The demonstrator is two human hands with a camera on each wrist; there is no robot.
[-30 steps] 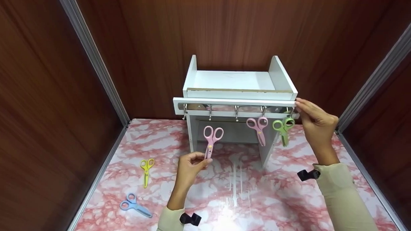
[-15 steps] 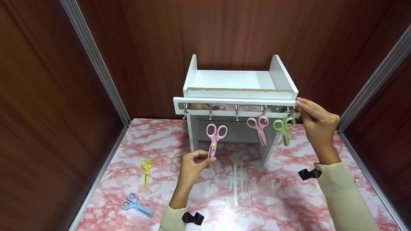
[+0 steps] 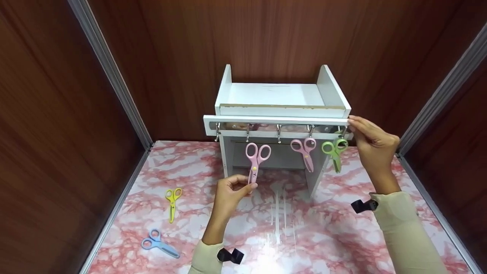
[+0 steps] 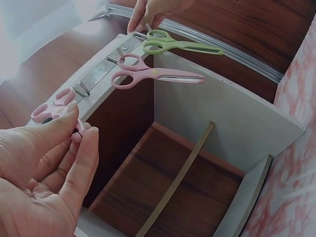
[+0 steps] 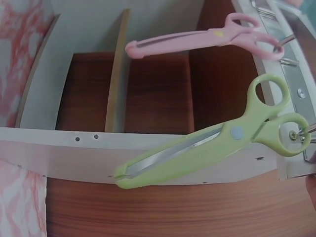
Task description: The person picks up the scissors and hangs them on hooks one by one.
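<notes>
In the head view, my left hand (image 3: 232,194) pinches a pair of pink scissors (image 3: 255,165) by the blade end, handle loops up, just below the hook rail (image 3: 262,120). The left wrist view shows their loops close to a metal hook (image 4: 82,90). At the rail's right end, my right hand (image 3: 374,140) grips the board with fingers and thumb. Another pair of pink scissors (image 3: 305,153) hangs from a hook by one loop. Beside it, green scissors (image 3: 335,153) hang from the hook nearest my right hand, also by one loop.
The rail is on the front of a white shelf unit (image 3: 279,95). Yellow scissors (image 3: 172,203) and blue scissors (image 3: 159,243) lie on the marbled tabletop (image 3: 137,209) at left. Dark wooden panels (image 3: 182,57) stand behind and at both sides.
My left hand has moved slightly right and up with the pink scissors, bringing the loops nearer the rail. My right hand stays on the rail's end.
</notes>
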